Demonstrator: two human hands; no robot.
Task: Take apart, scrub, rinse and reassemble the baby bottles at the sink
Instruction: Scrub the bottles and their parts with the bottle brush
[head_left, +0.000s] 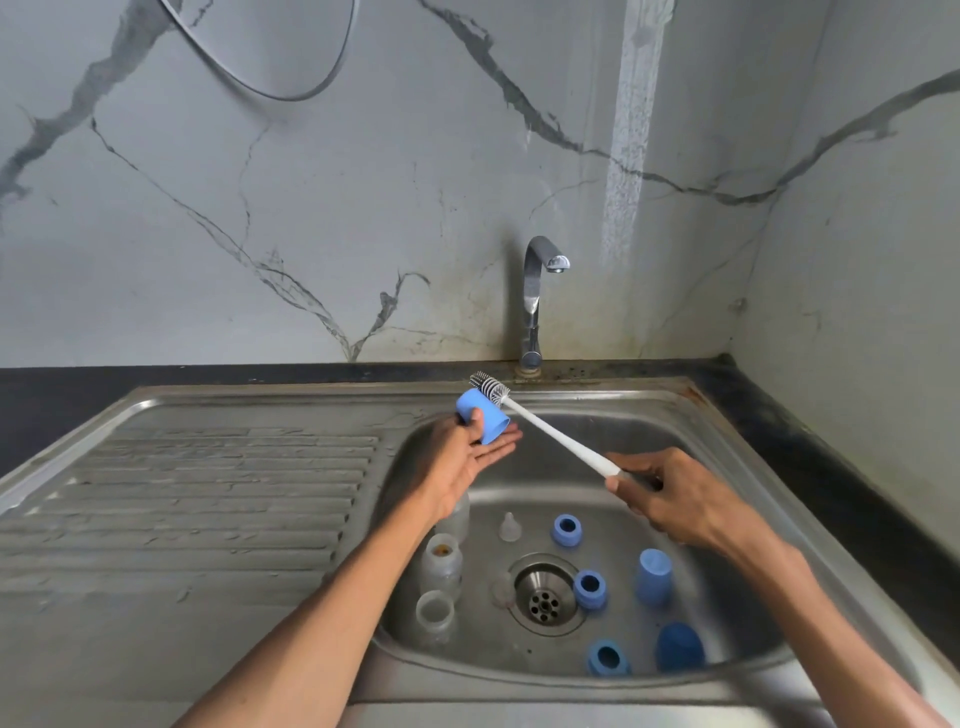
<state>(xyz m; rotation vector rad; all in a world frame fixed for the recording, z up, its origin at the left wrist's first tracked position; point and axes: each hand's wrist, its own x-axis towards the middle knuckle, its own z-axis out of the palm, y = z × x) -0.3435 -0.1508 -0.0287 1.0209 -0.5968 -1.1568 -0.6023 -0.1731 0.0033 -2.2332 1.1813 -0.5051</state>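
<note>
Because the bottles have already been taken apart, the steel sink (717, 431) serves as a holding basin, its bowl keeping every loose piece below the rim and near the drain (544, 595), while the ribbed draining board (208, 493) to the left of the bowl carries nothing that I can see. At the back rim stands the tap (535, 296), its spout over the far part of the bowl; no water shows, which fits a scrubbing step rather than a rinse. Along the bowl's left side lie three clear bottles (440, 564), one partly hidden under the left forearm, kept apart from the blue parts on the right: three collars (589, 588) with open centres, an upright cap (653, 574), and a darker blue rounded piece (679, 647) whose nature I cannot tell. A small clear teat (510, 527) stands between the bottles and the collars. Above all this the left hand (467, 457) lifts a blue cap (483, 415) over the bowl's far left edge, thumb pinching it against nearly straight fingers, the cap tilted on its side, probably so that its mouth can meet the bristles. Across from it the right hand (670, 499) has its fingers wrapped round the lower end of the white brush (550, 431), held slanting so that the bristle head sits just beside the cap, outside it. My reading is that this cap is the piece being scrubbed, with rinsing and reassembly yet to come.
</note>
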